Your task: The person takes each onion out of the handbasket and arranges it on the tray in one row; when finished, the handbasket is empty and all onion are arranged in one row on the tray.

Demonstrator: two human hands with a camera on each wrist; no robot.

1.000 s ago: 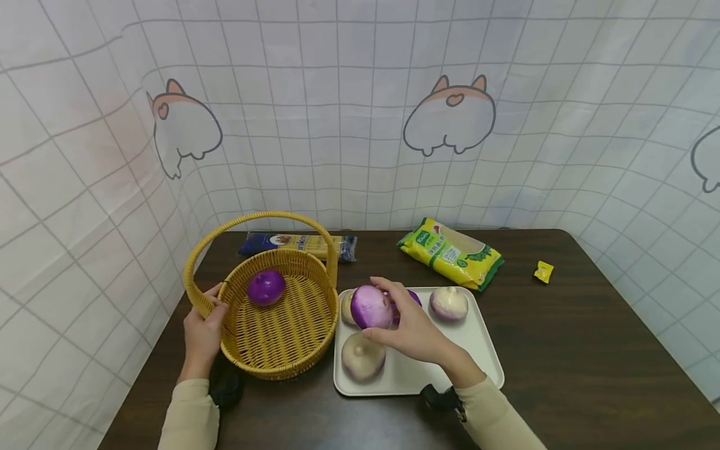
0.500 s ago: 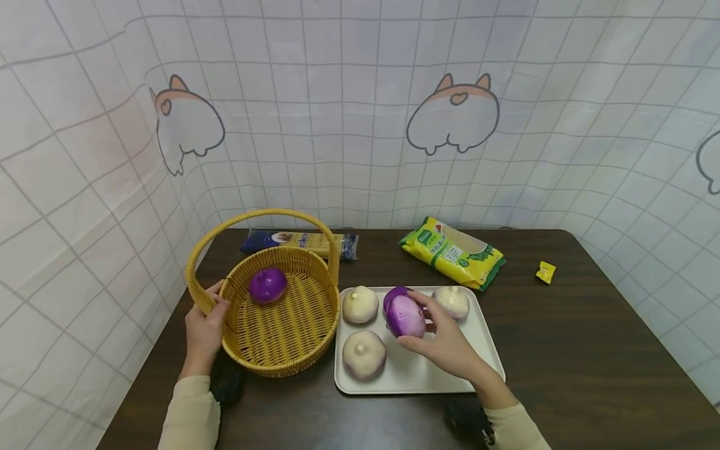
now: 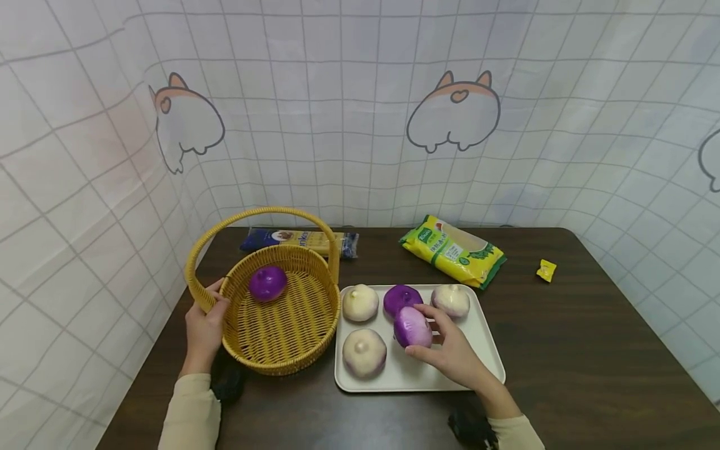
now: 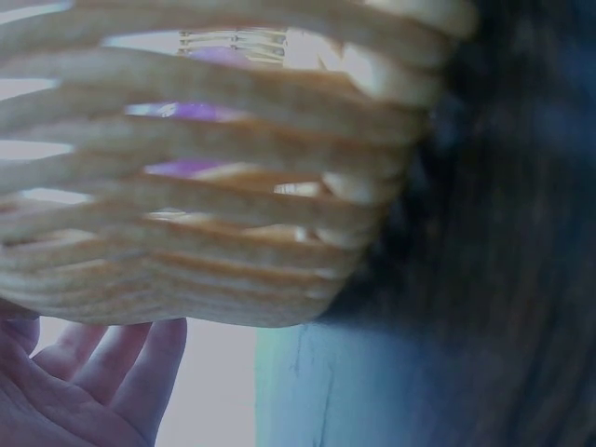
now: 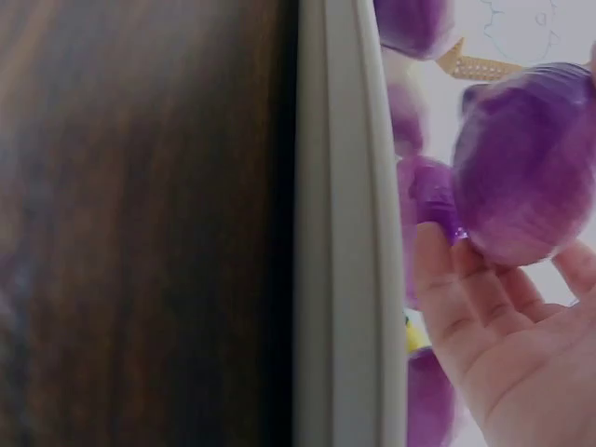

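In the head view my left hand (image 3: 204, 328) grips the handle (image 3: 197, 287) of a yellow wicker basket (image 3: 281, 365) near its left rim. In the left wrist view, its fingers (image 4: 130, 372) show below the blurred weave. One glossy purple onion (image 3: 267, 284) lies inside the basket. My right hand (image 3: 455, 353) pinches a purple-and-pale onion (image 3: 413, 327) between thumb and fingers, above the white tray (image 3: 416, 384). Behind it on the tray sits a darker purple onion (image 3: 402, 297). Pale, purple-tinged onions (image 3: 364, 354) sit at the tray's left side and at its back right.
A blue-and-yellow pasta packet (image 3: 345, 244) lies behind the basket. Behind the tray is a yellow-green Knorr bag (image 3: 455, 250). A small yellow wrapped piece (image 3: 545, 270) lies on the dark wooden table (image 3: 590, 350) at right. A white gridded curtain (image 3: 371, 175) surrounds the table.
My right hand has moved right and slightly toward me with the held onion, uncovering the pale onion at the tray's back left and the dark purple one. The left hand stays on the basket.
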